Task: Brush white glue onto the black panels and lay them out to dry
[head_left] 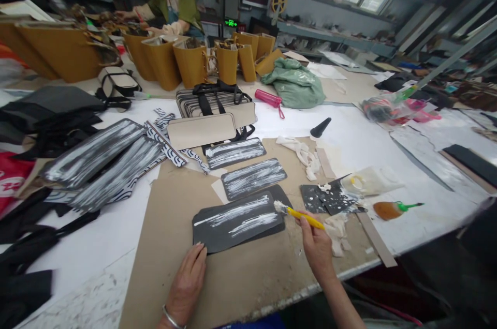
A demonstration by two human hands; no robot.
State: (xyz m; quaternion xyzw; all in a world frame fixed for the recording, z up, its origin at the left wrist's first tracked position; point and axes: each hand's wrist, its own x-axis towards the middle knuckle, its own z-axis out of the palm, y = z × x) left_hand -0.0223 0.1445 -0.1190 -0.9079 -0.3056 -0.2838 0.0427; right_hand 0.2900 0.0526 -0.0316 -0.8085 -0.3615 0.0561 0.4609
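Observation:
My right hand point(316, 243) is closed around the yellow handle of a glue brush point(305, 218). White paste clings to the bristles, which are at the right end of a black rectangular panel point(236, 223). White streaks run along this panel, and more black pieces lie under it. At its lower left corner, my left hand point(188, 272) pinches the edge with its fingertips; the thumb is hidden. Just beyond lie two white-streaked black panels, a nearer one point(254, 179) and a farther one point(236, 153).
Brown board point(166, 225) covers the worktable. To the right are a paste-spattered black sheet point(330, 197), a whitish container point(373, 181) and an orange bottle point(388, 210). More streaked panels point(95, 153) lie left. Stacked beige bag parts point(202, 130) stand behind; a co-worker point(174, 3) is across.

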